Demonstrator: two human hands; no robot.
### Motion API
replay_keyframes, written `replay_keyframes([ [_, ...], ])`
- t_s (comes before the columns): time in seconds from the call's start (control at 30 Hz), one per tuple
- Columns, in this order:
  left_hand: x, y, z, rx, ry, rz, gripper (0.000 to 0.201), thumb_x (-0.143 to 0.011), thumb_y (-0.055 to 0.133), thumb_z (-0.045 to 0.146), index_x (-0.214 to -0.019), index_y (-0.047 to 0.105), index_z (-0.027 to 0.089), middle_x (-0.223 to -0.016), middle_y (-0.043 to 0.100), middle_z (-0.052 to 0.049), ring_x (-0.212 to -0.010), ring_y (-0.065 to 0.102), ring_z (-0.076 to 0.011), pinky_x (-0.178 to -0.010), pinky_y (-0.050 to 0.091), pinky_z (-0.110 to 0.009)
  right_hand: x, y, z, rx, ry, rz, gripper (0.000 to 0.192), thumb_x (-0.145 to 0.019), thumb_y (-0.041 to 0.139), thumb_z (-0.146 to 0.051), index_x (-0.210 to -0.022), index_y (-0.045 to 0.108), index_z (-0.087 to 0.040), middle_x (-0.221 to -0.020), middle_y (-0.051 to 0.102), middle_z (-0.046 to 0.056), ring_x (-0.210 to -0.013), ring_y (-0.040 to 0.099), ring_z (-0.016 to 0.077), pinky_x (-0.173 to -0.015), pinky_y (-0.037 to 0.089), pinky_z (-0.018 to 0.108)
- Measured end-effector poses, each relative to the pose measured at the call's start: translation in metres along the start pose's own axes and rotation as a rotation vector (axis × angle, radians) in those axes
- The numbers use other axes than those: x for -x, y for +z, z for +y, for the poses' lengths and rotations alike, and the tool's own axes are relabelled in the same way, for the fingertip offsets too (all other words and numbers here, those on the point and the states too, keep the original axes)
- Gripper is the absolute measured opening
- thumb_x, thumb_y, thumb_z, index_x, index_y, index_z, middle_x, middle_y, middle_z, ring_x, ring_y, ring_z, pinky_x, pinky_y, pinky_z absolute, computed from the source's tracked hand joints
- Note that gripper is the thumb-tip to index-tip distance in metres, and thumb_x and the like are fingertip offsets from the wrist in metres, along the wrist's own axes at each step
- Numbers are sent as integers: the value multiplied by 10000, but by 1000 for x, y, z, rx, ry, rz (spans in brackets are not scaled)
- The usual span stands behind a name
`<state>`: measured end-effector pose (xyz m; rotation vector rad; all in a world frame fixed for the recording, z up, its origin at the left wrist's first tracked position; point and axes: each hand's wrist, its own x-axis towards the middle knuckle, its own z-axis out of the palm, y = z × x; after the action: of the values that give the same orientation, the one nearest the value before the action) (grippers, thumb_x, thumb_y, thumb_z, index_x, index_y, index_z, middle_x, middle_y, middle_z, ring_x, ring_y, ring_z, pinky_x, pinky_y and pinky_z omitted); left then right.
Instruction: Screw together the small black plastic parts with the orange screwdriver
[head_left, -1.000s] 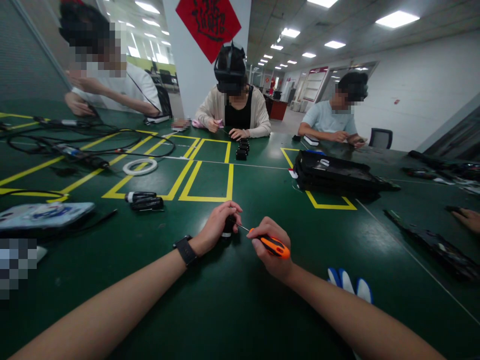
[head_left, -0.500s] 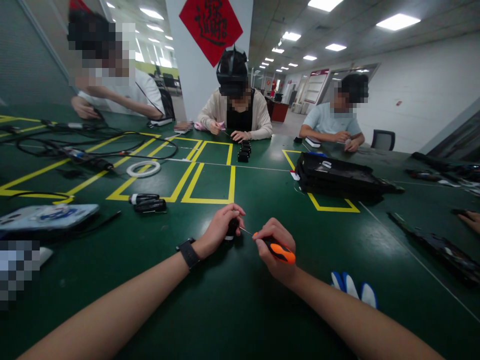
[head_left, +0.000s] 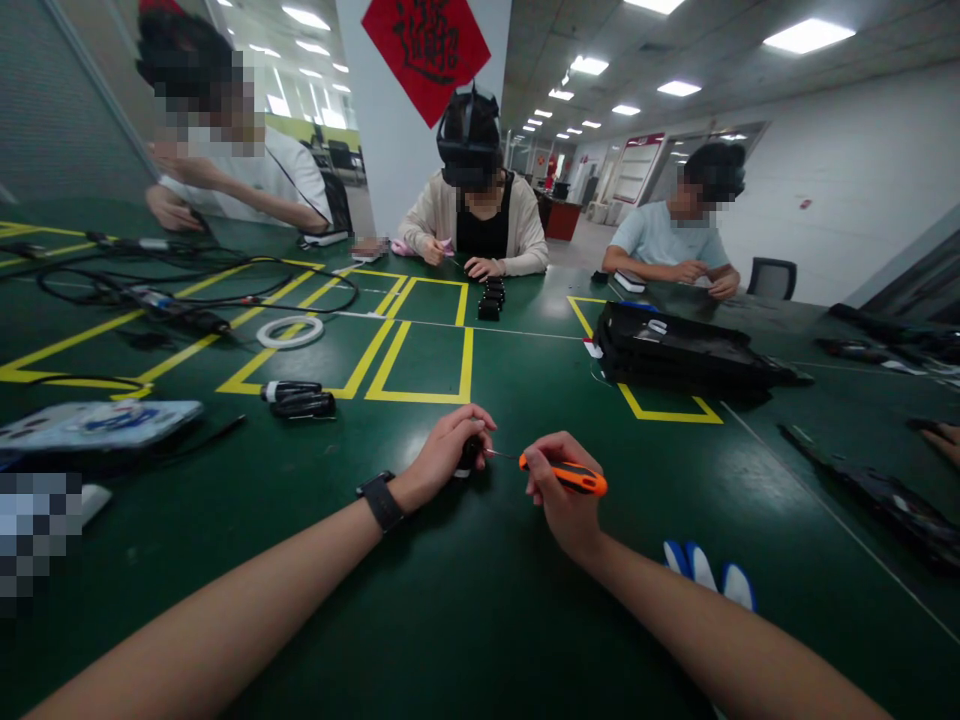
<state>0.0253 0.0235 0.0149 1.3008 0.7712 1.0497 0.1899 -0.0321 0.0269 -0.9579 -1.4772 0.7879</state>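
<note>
My left hand (head_left: pixel 448 446) is wrapped round a small black object (head_left: pixel 469 456) with a pale lower edge, resting on the green table (head_left: pixel 450 620). Its exact kind is hidden by my fingers. In my right hand (head_left: pixel 562 495) is an orange and black screwdriver (head_left: pixel 577 476), held by the handle. The thin shaft points left, and its tip reaches the black object beside my left fingers. Whether the tip sits in a screw is too small to tell.
Black-handled tools (head_left: pixel 300 399), a white ring (head_left: pixel 290 332) and cables (head_left: pixel 187 270) lie left. Right are a black case (head_left: pixel 675 345), blue-and-white gloves (head_left: pixel 701 570) and a long dark part (head_left: pixel 870 490). Small black blocks (head_left: pixel 491 298) stand near a person opposite (head_left: pixel 472 215); others sit either side.
My right hand has shifted slightly right, and the screwdriver handle has swung from sloping down to nearly level. My left hand keeps its hold on the black object.
</note>
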Motion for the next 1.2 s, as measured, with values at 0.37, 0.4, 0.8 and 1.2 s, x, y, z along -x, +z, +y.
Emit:
replay_keyframes([
  [0.37, 2, 3, 5, 9, -13, 2, 155, -798, 402, 278, -836, 493, 159, -604, 558, 17, -463, 513, -88, -467, 385, -203, 4, 2, 3, 74, -144, 12, 63, -770, 591, -215, -726, 575, -173, -626, 533, -15, -546, 489, 95, -512, 402, 230],
  [0.4, 2, 3, 5, 7, -16, -1, 154, -796, 403, 276, -835, 495, 158, -603, 559, 16, -464, 513, -89, -469, 387, -204, 3, 2, 3, 64, -141, 9, 55, -781, 577, -214, -742, 578, -174, -641, 540, -10, -562, 498, 99, -521, 407, 234],
  [0.8, -1, 2, 0, 0, -22, 3, 155, -794, 403, 281, -831, 496, 162, -603, 560, 17, -456, 512, -90, -464, 385, -205, 3, 3, 1, 114, -262, 18, 100, -727, 559, -145, -816, 546, -188, -727, 514, 1, -625, 498, 119, -582, 420, 264],
  [1.2, -3, 0, -4, 38, -15, 63, 203, -783, 417, 335, -845, 502, 161, -599, 570, 12, -451, 514, -97, -457, 382, -204, 2, 3, 1, 130, -202, -94, 90, -734, 557, -150, -808, 528, -193, -652, 523, -24, -535, 476, 95, -514, 392, 232],
])
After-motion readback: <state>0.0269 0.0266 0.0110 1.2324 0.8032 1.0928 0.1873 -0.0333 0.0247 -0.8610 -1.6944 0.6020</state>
